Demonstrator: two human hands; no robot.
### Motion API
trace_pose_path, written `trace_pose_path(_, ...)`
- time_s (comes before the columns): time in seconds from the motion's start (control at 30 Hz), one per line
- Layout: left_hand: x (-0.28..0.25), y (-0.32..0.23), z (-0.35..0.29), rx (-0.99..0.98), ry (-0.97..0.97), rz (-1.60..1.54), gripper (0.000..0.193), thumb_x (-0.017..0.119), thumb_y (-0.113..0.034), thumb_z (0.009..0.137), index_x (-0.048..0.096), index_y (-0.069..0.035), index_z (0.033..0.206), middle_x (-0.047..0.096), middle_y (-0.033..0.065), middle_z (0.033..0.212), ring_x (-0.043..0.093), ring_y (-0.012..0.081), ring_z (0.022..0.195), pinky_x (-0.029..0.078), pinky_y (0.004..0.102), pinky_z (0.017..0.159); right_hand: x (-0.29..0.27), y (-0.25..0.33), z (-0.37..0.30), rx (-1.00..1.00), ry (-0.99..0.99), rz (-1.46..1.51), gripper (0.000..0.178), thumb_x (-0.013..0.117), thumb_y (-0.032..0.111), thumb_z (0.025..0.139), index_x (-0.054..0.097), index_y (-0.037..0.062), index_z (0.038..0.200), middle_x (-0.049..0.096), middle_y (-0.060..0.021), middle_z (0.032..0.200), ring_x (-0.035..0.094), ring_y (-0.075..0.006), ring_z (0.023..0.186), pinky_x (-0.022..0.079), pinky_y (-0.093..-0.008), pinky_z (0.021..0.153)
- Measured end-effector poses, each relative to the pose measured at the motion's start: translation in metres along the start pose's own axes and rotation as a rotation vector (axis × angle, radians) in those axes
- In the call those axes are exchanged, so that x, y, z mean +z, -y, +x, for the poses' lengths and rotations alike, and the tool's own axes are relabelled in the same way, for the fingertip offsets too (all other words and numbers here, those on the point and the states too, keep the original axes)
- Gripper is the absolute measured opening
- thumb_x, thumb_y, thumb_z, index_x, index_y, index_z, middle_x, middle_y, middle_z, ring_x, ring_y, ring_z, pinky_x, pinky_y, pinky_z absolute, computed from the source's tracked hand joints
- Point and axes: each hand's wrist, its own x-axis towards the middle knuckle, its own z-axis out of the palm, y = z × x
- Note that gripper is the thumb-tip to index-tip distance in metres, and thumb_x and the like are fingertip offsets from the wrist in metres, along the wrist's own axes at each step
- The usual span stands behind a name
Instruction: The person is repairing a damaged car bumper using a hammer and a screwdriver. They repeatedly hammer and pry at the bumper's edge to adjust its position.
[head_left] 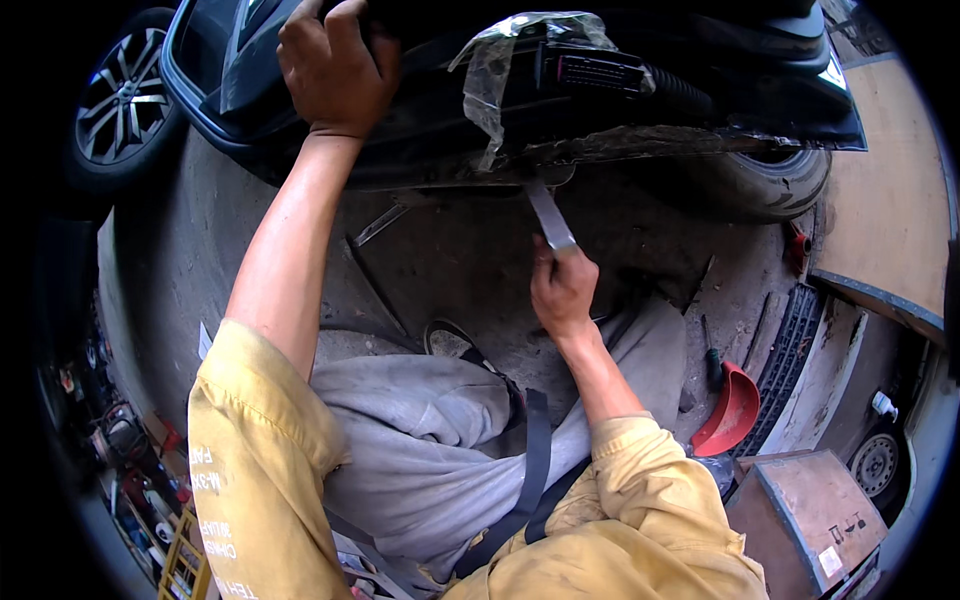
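My left hand (338, 70) rests on the dark car body part (420, 130), its thumb and fingers apart; the fingertips are lost in the dark and at the upper edge of the picture. In my right hand (566, 290) is a flat metal strip-like tool (549, 216), gripped at its lower end. The tool's far end meets the lower edge of the car part, where its tip is hard to make out. Above it, crumpled clear tape (486, 100) hangs down. Beside the tape is a black electrical connector (598, 73) with a corrugated sleeve (680, 92).
A spoked wheel (125, 95) stands at far left, a tire (775, 185) behind at right. Right of my legs lie a red curved piece (728, 408), a screwdriver (713, 366) and a wooden box (810, 515). Metal bars (378, 285) lie on the floor; clutter includes a yellow ladder-like piece (184, 560).
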Motion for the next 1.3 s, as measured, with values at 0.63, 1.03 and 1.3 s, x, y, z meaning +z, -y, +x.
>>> trace_pose_path(0.63,-0.002,0.003,0.002,0.019,-0.004,0.033,0.029,0.062,-0.023,0.089,0.057,-0.009,0.113,0.059,0.0175,0.123,0.056,0.0363,0.112,0.043,0.0465,0.094,0.018,-0.017,0.006,-0.056,-0.028,-0.140,0.005,0.062,-0.004,0.085,0.060,-0.0002,0.084,0.055,-0.0180,0.066,0.060,-0.0403,0.058,0.045,-0.0408,0.049)
trace_pose_path(1.03,0.002,-0.004,-0.011,-0.013,0.043,0.022,0.034,0.062,-0.018,0.080,0.054,-0.013,0.113,0.055,0.0184,0.125,0.052,0.0365,0.114,0.040,0.0508,0.095,0.013,-0.002,-0.004,0.092,0.112,-0.243,0.019,0.068,0.003,0.075,0.057,0.0023,0.090,0.064,-0.0218,0.076,0.064,-0.0424,0.070,0.050,-0.0515,0.058)
trace_pose_path(1.3,0.001,-0.010,-0.001,-0.001,0.073,0.058,0.035,0.061,-0.017,0.080,0.054,-0.010,0.113,0.053,0.0190,0.125,0.051,0.0371,0.114,0.041,0.0510,0.094,-0.154,0.001,0.021,-0.215,-0.159,-0.248,0.019,0.066,-0.007,0.075,0.060,-0.0005,0.091,0.061,-0.0200,0.080,0.065,-0.0386,0.071,0.051,-0.0434,0.062)
